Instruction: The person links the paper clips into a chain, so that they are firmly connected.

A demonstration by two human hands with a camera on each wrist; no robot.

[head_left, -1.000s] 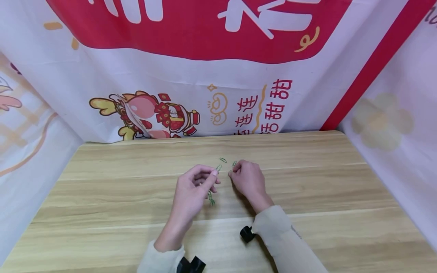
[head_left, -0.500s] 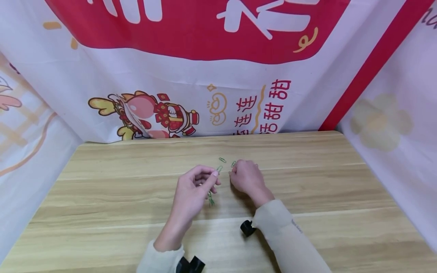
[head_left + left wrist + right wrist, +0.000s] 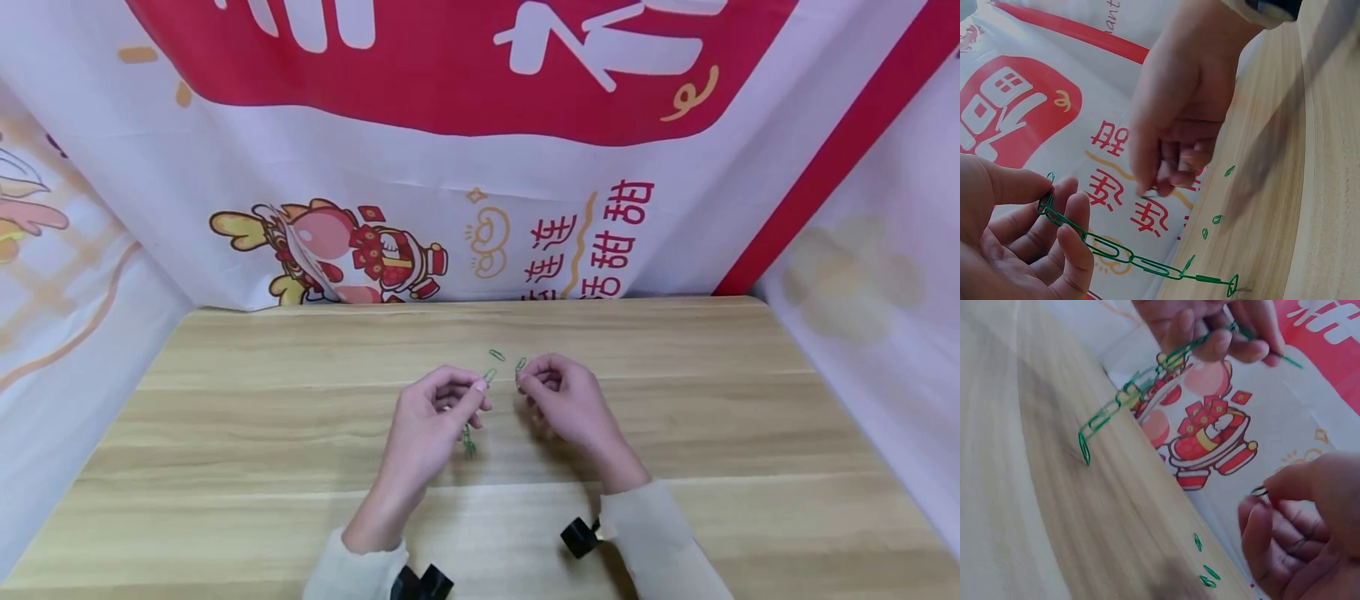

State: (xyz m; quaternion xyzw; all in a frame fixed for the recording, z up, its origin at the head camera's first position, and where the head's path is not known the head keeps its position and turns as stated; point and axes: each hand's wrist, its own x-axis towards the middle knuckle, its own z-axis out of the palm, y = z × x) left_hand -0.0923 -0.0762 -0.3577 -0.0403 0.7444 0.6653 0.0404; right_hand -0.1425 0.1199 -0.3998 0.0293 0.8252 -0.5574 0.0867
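Note:
My left hand (image 3: 431,421) pinches the end of a chain of linked green paper clips (image 3: 1107,245) between thumb and forefinger. The chain hangs past the other curled fingers, and its lower end reaches close to the tabletop in both wrist views. One clip (image 3: 490,376) juts up beyond the left fingertips. To the right, my right hand (image 3: 573,404) holds a single small paper clip (image 3: 1260,490) between thumb and forefinger, mostly covered by the fingertips. The two hands are apart, at about the same height in the head view.
Several loose green paper clips lie on the wooden table (image 3: 300,467) beyond the hands, among them one clip (image 3: 497,355) at the back and another (image 3: 1229,170). A printed cloth backdrop (image 3: 420,158) rises along the table's far edge, with cloth on both sides.
My right hand has come up from the tabletop, turned, and now shows a clip between its fingertips. My left hand keeps its hold on the chain. The head view has shifted slightly.

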